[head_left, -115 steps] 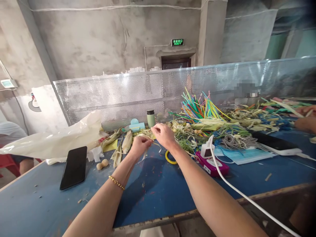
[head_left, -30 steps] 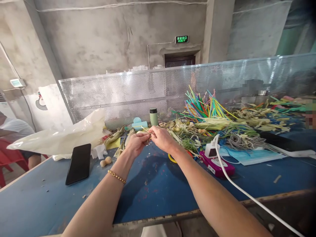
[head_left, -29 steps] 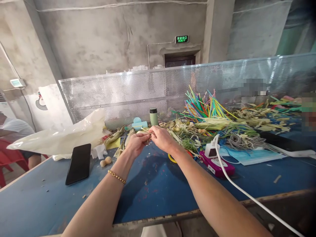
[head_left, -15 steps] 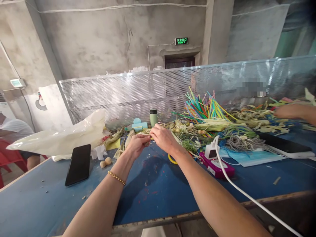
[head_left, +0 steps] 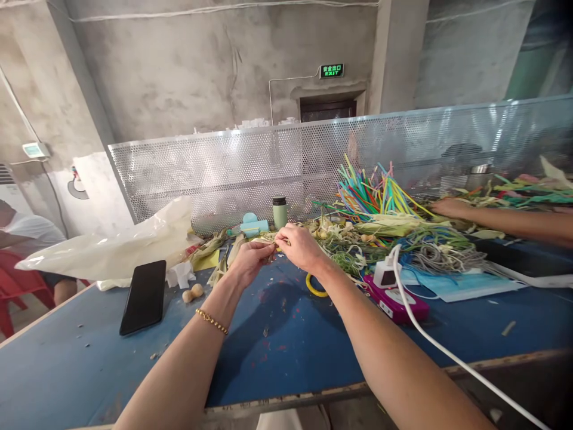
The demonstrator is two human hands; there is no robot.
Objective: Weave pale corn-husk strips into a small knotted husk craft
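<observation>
My left hand (head_left: 252,261) and my right hand (head_left: 299,246) meet over the back middle of the blue table, fingertips pinched close together. Between them shows a bit of a thin pale husk strip (head_left: 269,242), mostly hidden by the fingers. Past my hands stands a green bottle (head_left: 280,214) with a black lid. A heap of dried husks and green strands (head_left: 347,254) spreads to the right of my right hand. Below my right wrist lies a yellow ring (head_left: 316,285), partly covered by the forearm.
A black phone (head_left: 143,297), round wooden beads (head_left: 192,293) and a plastic bag (head_left: 116,248) lie left. To the right are colourful pipe cleaners (head_left: 373,191), a magenta power strip (head_left: 398,301) with a white cable, a blue mask (head_left: 465,283) and another person's arm (head_left: 501,218).
My hands stay pinched together with only slight finger movement. The other person's hand on the right has reached farther left, into the husk pile. The view has shifted slightly.
</observation>
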